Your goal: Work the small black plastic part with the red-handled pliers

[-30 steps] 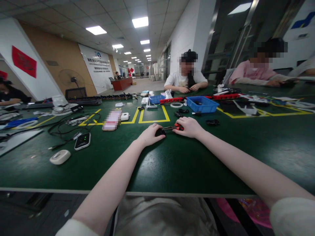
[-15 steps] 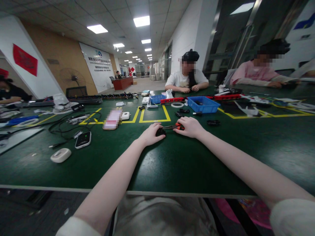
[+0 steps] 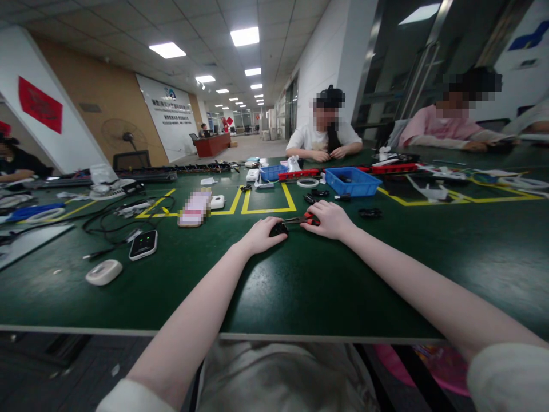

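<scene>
My left hand [image 3: 261, 236] rests low over the table, its fingers closed round a small black bundle [image 3: 279, 229] that looks like a coiled cable. Fingers and thumb cover part of it. In my right hand [image 3: 331, 221] is a pair of pliers [image 3: 310, 218] with red and black handles. Their metal jaws point left and reach the top of the black bundle; whether they grip it I cannot tell. Just beyond and to the right of my right hand lie another black cable bundle [image 3: 369, 213] and a black plug [image 3: 342, 197].
A blue bin [image 3: 352, 182] stands beyond my right hand, with a smaller blue bin [image 3: 273, 173] farther left. To the left are a phone [image 3: 194, 209], a white-edged device [image 3: 143, 245], a white rounded case [image 3: 104, 272] and loose cables. A co-worker [image 3: 325, 134] sits opposite.
The view has shifted very slightly. Both hands keep their holds on the black bundle and the pliers, with barely any movement.
</scene>
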`<control>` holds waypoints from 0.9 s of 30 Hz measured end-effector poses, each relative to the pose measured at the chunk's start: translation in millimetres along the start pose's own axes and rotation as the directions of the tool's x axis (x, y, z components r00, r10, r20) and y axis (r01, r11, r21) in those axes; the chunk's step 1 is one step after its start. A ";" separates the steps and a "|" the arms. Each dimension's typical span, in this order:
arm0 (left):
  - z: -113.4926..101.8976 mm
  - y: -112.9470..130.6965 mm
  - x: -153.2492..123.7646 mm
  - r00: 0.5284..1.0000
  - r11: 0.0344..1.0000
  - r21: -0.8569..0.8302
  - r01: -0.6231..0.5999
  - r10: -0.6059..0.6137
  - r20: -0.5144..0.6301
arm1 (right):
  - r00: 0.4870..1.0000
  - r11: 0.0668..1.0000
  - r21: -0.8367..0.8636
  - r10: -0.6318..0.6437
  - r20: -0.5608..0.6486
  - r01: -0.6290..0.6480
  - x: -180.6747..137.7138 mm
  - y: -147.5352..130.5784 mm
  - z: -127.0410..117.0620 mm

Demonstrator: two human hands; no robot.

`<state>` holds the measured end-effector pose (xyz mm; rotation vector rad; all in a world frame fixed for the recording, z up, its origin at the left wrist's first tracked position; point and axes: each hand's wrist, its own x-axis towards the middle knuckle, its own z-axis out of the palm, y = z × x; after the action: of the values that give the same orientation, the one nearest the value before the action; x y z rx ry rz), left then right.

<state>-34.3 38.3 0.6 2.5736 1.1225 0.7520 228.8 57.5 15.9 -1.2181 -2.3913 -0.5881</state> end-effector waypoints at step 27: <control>-3.1 4.5 -2.5 0.999 1.000 0.017 0.008 -0.009 0.042 | 0.997 0.999 0.041 0.025 0.074 -0.029 0.3 -2.3 0.4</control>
<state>-34.6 33.5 4.1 2.5837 1.1312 0.6863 226.8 56.7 15.3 -1.2728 -2.4306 -0.4905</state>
